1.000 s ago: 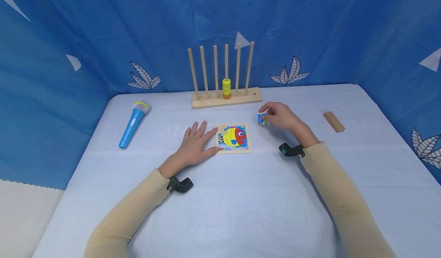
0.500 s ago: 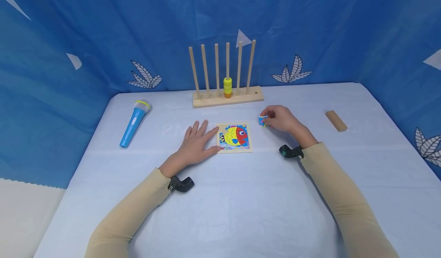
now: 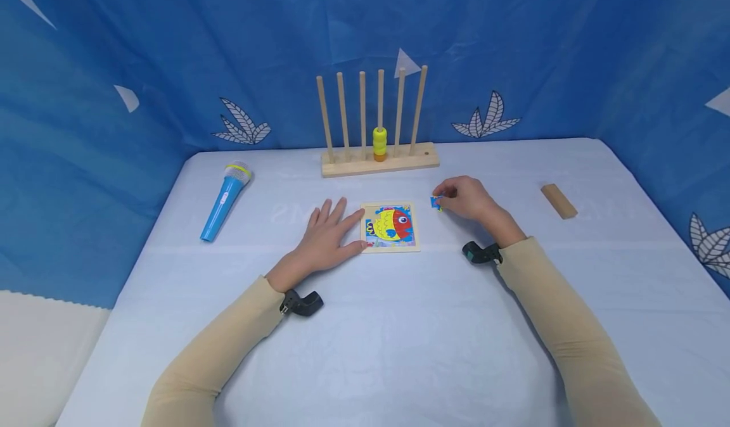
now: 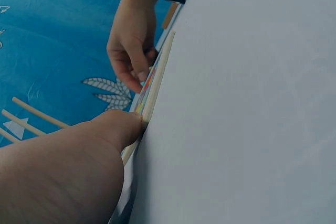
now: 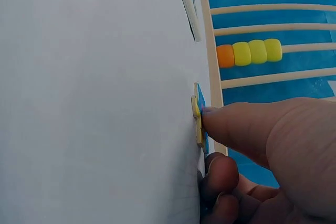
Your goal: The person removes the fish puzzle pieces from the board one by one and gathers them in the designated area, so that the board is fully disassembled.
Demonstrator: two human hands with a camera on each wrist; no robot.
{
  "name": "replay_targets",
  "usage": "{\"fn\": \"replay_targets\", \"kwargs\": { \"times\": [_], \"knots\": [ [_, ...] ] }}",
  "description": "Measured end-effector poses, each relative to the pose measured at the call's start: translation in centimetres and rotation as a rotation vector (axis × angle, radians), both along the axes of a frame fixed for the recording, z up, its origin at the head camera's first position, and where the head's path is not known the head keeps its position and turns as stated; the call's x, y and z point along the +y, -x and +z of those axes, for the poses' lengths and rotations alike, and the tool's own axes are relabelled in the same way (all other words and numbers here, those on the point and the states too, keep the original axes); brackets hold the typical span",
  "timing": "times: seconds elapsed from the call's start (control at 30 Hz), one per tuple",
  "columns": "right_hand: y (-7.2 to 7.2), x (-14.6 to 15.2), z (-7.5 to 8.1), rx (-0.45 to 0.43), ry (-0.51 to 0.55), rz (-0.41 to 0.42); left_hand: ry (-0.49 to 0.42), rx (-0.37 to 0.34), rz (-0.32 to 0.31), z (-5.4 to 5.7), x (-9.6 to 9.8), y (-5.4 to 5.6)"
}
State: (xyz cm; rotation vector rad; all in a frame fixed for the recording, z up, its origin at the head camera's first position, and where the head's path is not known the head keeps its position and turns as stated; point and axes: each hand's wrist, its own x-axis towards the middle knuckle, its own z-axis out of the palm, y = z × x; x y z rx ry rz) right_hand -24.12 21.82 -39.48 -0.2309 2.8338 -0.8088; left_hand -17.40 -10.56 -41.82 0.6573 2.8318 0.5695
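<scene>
A square wooden fish puzzle [image 3: 393, 225] lies on the white-covered table. Bare wood shows in its upper left corner, beside the yellow and red fish. My left hand [image 3: 324, 240] rests flat with spread fingers, its thumb and index fingertip at the puzzle's left edge. To the right of the puzzle, my right hand [image 3: 464, 197] pinches a small blue puzzle piece [image 3: 436, 203] with yellow and pink marks. In the right wrist view the thumb lies on the face of the puzzle piece [image 5: 200, 116], close to the tabletop; its far side is hidden.
Behind the puzzle stands a wooden peg rack [image 3: 379, 167] with several upright rods and yellow and orange beads [image 3: 379, 143] on one. A blue toy microphone [image 3: 224, 204] lies to the left. A brown wooden block [image 3: 559, 201] lies to the right.
The puzzle piece has turned in my right fingers and shows less of its face. My right hand has come slightly nearer to me. The left hand keeps its place at the puzzle.
</scene>
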Motion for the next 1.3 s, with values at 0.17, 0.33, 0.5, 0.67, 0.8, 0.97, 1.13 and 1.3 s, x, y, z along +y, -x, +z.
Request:
{"fn": "replay_targets", "kwargs": {
  "times": [0.17,0.33,0.5,0.67,0.8,0.97,1.13,1.3],
  "knots": [
    [-0.1,0.0,0.0,0.000,0.002,0.002,0.002,-0.001,0.003,-0.2,0.0,0.1],
    [0.1,0.5,0.2,-0.025,0.027,-0.019,0.004,0.000,0.004,-0.3,0.0,0.1],
    [0.1,0.9,0.2,-0.032,0.047,-0.010,0.001,0.000,0.001,-0.3,0.0,0.1],
    [0.0,0.5,0.2,0.002,0.021,0.013,-0.002,-0.004,0.001,-0.1,0.0,0.1],
    [-0.2,0.3,0.2,0.014,0.005,0.008,-0.004,-0.008,0.000,0.0,-0.1,0.0],
    [0.0,0.4,0.2,0.004,0.031,-0.016,-0.003,-0.014,-0.001,-0.1,-0.2,0.1],
    [0.1,0.4,0.8,-0.033,0.074,-0.039,-0.005,-0.015,-0.002,0.0,-0.3,0.1],
    [0.4,-0.7,2.1,-0.043,0.083,-0.006,-0.014,-0.017,-0.006,0.1,-0.2,0.1]
  ]
}}
